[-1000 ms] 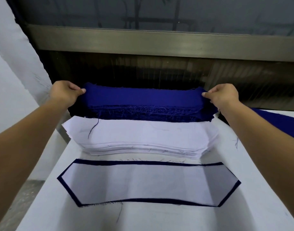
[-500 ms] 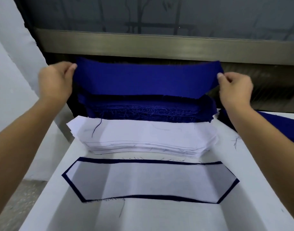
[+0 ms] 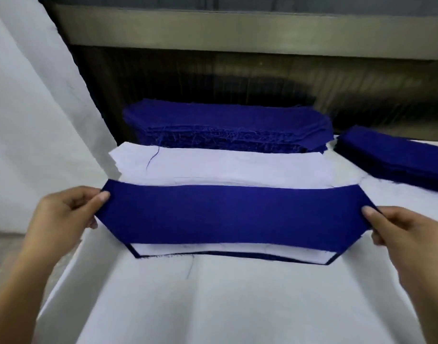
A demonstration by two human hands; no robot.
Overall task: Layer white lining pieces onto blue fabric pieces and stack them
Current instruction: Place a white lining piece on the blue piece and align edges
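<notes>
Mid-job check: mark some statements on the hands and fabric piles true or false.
The left hand and right hand each pinch an end of one long blue fabric piece. True.
The stack of white lining pieces lies nearer the person than that piece. False: it lies beyond it.
A second pile of blue fabric lies at far right. True.
The held piece hides the whole white-on-blue layered piece below. False: its near edge shows.
</notes>
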